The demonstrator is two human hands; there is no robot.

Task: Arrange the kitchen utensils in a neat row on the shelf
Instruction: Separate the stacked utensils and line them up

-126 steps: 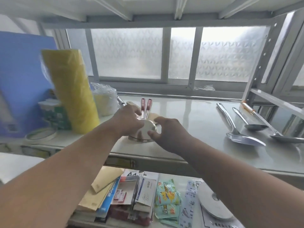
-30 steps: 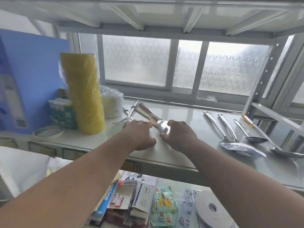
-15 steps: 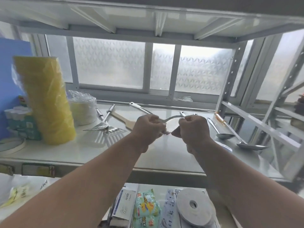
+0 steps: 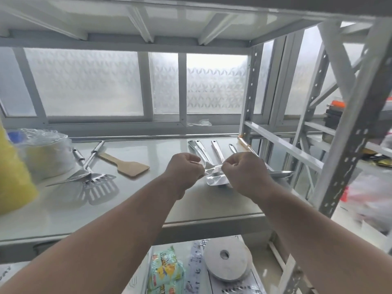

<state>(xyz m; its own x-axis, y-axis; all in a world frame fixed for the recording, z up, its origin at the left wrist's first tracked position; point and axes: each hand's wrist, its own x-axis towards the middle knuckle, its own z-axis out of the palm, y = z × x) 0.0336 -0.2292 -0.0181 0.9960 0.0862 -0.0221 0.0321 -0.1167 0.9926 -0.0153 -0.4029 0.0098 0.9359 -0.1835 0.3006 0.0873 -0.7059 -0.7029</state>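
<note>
Both my hands are closed on one shiny steel utensil (image 4: pixel 213 171), held just above the white shelf (image 4: pixel 148 204). My left hand (image 4: pixel 184 169) grips its left end and my right hand (image 4: pixel 244 171) its right end; its exact shape is hidden by my fingers. Right behind and under it lies a row of steel utensils (image 4: pixel 216 148), handles pointing to the window, with a flat blade (image 4: pixel 216 181) showing below my hands. A wooden spatula (image 4: pixel 129 164) lies to the left. Further left, a slotted turner (image 4: pixel 99 183) crosses another steel turner (image 4: pixel 73 177).
A yellow roll (image 4: pixel 12 177) and a plastic-wrapped roll (image 4: pixel 46 153) stand at the shelf's left end. A perforated metal post (image 4: pixel 350 134) rises at the front right. On the shelf below lie a tape roll (image 4: pixel 227 259) and snack packets (image 4: pixel 165 270).
My hands lifted the steel utensil from the pile in the middle and carried it right, up to the row of steel utensils. The view swung right with them.
</note>
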